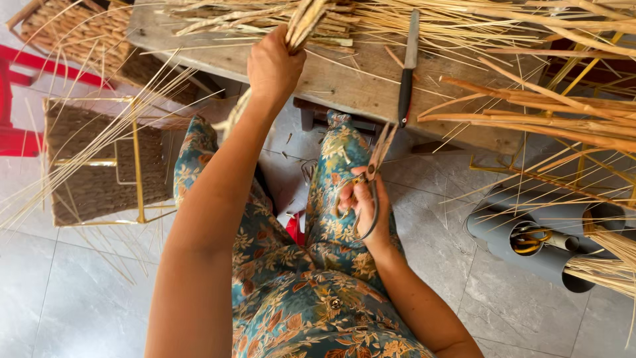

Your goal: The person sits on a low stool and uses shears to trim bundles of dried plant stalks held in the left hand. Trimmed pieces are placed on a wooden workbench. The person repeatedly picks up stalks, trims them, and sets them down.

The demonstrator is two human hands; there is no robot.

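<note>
My left hand [273, 65] is stretched forward and closed around a bundle of pale straw stalks [303, 23] at the near edge of a worn wooden bench [358, 83]. More straw lies spread across the bench top. My right hand [361, 202] rests over my right knee and grips a pair of scissors [376, 166], blades pointing up toward the bench edge. I sit in floral patterned trousers [311, 292].
A dark-handled knife [406, 73] lies on the bench. A woven basket panel in a gold wire frame [99, 162] stands at the left, with a red stool behind it. Grey tubes [530, 232] holding tools sit on the tiled floor at the right, among loose reeds.
</note>
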